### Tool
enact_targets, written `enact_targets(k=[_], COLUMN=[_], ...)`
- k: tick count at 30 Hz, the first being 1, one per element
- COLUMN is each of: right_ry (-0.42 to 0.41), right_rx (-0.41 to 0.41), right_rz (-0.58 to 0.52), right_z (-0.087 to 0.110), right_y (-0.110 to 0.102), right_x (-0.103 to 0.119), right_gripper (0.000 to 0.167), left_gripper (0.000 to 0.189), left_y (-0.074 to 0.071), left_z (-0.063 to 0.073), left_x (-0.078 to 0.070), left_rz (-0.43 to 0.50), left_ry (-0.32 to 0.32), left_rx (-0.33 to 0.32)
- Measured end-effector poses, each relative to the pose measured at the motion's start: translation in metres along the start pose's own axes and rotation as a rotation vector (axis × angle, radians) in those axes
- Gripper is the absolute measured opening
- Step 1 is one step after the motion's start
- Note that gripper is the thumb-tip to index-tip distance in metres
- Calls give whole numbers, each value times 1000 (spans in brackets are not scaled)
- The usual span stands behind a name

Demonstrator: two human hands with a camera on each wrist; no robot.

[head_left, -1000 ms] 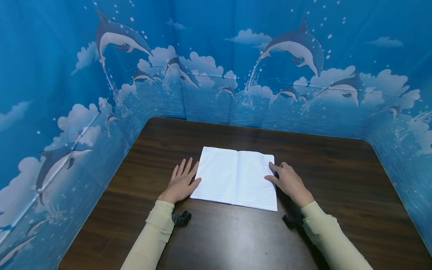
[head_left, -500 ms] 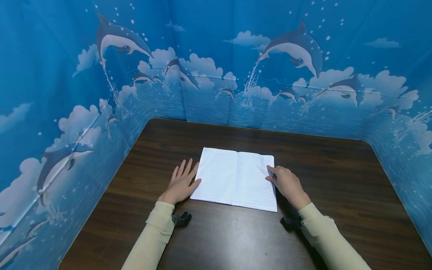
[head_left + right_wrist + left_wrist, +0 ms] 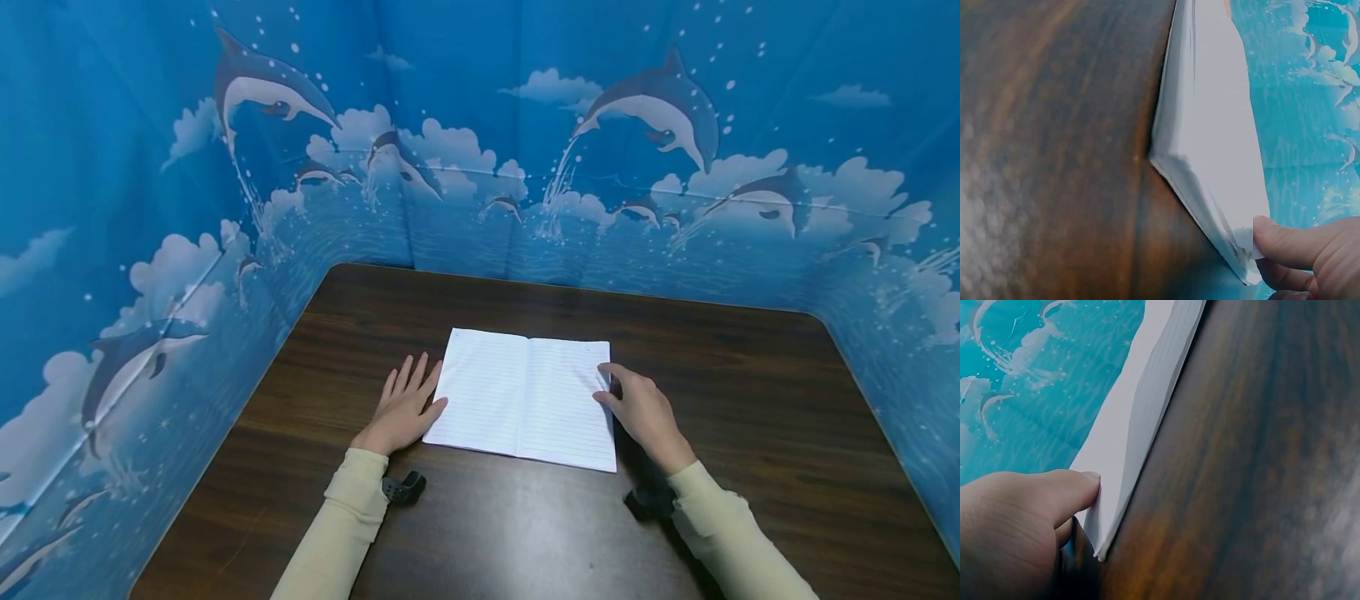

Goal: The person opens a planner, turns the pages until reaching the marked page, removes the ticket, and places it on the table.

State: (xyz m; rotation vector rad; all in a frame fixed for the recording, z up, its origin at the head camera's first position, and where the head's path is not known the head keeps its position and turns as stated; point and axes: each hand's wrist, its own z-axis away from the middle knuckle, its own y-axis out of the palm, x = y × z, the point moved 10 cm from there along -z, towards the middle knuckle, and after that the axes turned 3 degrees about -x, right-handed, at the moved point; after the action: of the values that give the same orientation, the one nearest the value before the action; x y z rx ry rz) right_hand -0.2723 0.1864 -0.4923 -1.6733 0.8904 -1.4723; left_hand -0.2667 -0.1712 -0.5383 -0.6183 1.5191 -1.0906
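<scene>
An open notebook (image 3: 483,396) with white lined pages lies on the dark wooden table (image 3: 510,533). My left hand (image 3: 397,414) rests at its left edge, fingers spread straight on the wood. The left thumb (image 3: 1069,494) lies over the margin of the left page in the left wrist view. At the opposite edge, my right hand (image 3: 642,412) pinches the right page, with the thumb (image 3: 1288,242) on top and the other fingers curled beneath, partly hidden. No writing beyond the printed lines is readable on the pages.
A blue curtain (image 3: 465,221) printed with dolphins and clouds surrounds the table's back and sides. Black wrist-worn devices sit at the left wrist (image 3: 403,487) and right wrist (image 3: 648,502), below pale yellow sleeves.
My right hand shifted slightly left with its fingertips drawing together, then moved slightly back right. The upper right corner of the page looks straighter now. My left hand stays in place.
</scene>
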Motion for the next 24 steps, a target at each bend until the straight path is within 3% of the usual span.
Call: enact_targets(k=[9,15,19,24], right_ry=[66,176,194,118], right_rx=[12,146,243,262], right_rz=[-283,-535,-598,-628], right_z=[-2,2,5,2], right_y=[-9,-1,2,-2], right_x=[-11,-16,-9,9], right_gripper=[57,74,57,43], left_gripper=[74,74,73,73], left_y=[-3,-6,-8,-4], left_z=[2,2,2,2], left_x=[-3,-5,-6,-5], left_rz=[9,29,13,-22], left_ry=[1,9,1,-17], left_rx=[-3,-14,-7,23])
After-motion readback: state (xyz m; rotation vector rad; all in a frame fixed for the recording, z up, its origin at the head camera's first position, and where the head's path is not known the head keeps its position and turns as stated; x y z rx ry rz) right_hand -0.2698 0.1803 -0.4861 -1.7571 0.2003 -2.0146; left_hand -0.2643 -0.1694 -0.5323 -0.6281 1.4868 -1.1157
